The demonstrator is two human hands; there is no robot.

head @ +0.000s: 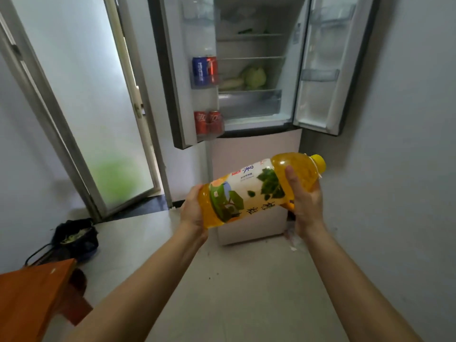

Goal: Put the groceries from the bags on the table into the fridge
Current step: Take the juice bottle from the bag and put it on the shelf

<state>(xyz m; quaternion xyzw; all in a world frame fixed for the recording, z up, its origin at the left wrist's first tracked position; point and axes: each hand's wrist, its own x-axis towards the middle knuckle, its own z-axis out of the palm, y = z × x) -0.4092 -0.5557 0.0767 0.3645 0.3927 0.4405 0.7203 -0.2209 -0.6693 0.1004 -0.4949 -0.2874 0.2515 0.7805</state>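
A large orange juice bottle [249, 191] with a yellow cap lies almost sideways in the air, cap pointing right. My left hand [192, 213] cups its base. My right hand [304, 201] grips it near the neck, thumb over the front. Ahead stands the fridge [251, 149] with both upper doors open. The left door's racks hold a blue can beside a red one [204, 70] and two red cans [208, 123] lower down. A green cabbage [255, 77] and a pale vegetable lie on an inner shelf.
The right fridge door [320, 77] has bare racks. A frosted glass door [98, 107] stands at the left. A dark bag [75, 236] lies on the floor by the wall. An orange table corner [32, 299] juts in at the lower left.
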